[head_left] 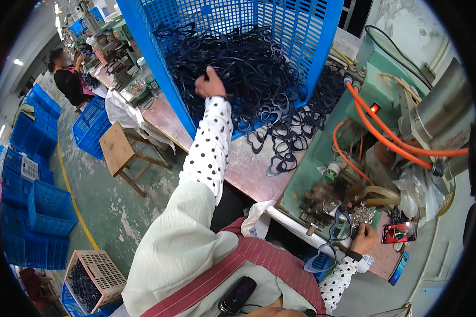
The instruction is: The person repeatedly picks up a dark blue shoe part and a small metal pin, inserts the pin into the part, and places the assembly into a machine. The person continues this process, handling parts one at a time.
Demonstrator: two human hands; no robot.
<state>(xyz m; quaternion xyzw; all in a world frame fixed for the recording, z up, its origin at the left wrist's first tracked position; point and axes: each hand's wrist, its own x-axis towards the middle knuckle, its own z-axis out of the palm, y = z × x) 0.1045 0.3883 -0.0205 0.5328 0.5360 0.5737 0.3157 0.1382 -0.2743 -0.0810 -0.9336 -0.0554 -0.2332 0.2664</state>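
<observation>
My left hand reaches over the near left side of a tall blue plastic basket, its fingers apart and nothing visibly in them. Below it lies a heap of dark heart-shaped glasses frames. More frames spill from the basket onto the table. At the machine on the right, my right hand has its fingers drawn together beside a pile of small metal pieces; what they pinch is too small to make out. One dark glasses frame hangs at the machine's front, just left of that hand.
The green machine carries orange hoses. A phone lies beyond my right hand. At left stand a wooden stool, stacked blue crates and a beige crate of dark pieces. Another person sits farther along the bench.
</observation>
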